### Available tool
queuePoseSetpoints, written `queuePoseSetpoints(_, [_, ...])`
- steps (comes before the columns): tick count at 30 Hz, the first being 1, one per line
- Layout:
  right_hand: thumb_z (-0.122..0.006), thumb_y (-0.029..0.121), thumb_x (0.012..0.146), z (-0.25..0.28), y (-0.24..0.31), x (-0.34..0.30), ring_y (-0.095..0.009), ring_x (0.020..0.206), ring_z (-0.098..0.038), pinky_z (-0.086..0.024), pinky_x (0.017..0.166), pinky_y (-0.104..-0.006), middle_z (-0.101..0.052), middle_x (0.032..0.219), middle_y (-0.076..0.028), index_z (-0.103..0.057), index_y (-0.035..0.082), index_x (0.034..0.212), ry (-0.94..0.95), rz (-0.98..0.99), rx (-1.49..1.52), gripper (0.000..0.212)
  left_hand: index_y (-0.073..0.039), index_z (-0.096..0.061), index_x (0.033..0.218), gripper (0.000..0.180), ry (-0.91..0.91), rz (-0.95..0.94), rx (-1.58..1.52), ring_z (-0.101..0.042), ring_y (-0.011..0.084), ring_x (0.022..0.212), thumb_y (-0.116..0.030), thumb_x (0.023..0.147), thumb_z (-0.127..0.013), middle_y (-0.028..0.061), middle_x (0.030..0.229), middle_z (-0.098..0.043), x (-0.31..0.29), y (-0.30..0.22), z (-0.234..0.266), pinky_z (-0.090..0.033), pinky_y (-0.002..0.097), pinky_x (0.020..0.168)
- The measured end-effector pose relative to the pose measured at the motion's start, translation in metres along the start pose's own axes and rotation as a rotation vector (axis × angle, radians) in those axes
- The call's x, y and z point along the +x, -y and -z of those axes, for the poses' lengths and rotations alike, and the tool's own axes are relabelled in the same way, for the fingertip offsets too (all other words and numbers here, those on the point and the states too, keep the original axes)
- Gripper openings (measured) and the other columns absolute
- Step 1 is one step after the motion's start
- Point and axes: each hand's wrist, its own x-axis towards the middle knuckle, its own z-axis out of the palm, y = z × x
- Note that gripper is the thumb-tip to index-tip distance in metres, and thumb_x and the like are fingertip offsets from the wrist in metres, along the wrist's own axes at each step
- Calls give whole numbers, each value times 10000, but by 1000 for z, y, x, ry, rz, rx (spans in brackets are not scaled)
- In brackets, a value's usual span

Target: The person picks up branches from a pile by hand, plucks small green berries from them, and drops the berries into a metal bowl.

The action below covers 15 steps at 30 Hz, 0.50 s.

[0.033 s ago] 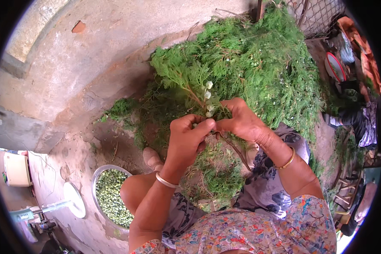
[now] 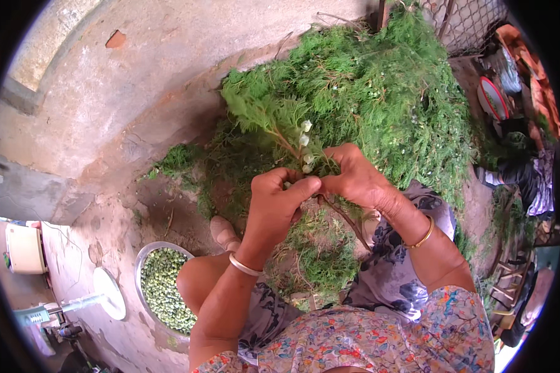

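A leafy conifer branch (image 2: 283, 142), like cypress, is held up in front of me, its bare woody stem slanting down to the right. My right hand (image 2: 358, 180) pinches it between thumb and fingers. My left hand (image 2: 277, 199) is closed beside the stem, its thumb tip almost against the right thumb. A pale bit shows within the left hand's curled fingers and looks like a small cone. Several pale green cones (image 2: 304, 140) stand along the branch just above the fingertips. The exact spot where the left fingertips press is hidden.
A large heap of green cuttings (image 2: 386, 93) lies beyond my hands against the wall (image 2: 143, 81). At left, a metal basin (image 2: 144, 252) full of small green cones stands by my knee, near a white round stand (image 2: 110, 293). A red-rimmed basin (image 2: 493, 98) is at far right.
My left thumb has shifted very slightly to the right, and the branch top has swayed a little. Everything else is the same.
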Motion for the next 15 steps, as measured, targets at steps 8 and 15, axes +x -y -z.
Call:
queuePoseSetpoints(8, [-678,14,720,-7,-3,-8,-120,706,-605,-488,675,-253,-662,777,-101,-579,-117,1038,-169,-8,146,357,13,-603,818,106,100,73,-60,-369,19,473,-84,812,-644,-42,588,-473,0,-2,8,-260,194,400])
queuePoseSetpoints(15, [-677,7,718,1,-2,-9,-135,766,-619,-493,711,-260,-662,815,-128,-497,-158,1146,27,-21,371,493,20,-596,854,115,144,132,-293,-380,22,482,-92,835,-611,-29,613,-491,0,-2,10,-287,195,395])
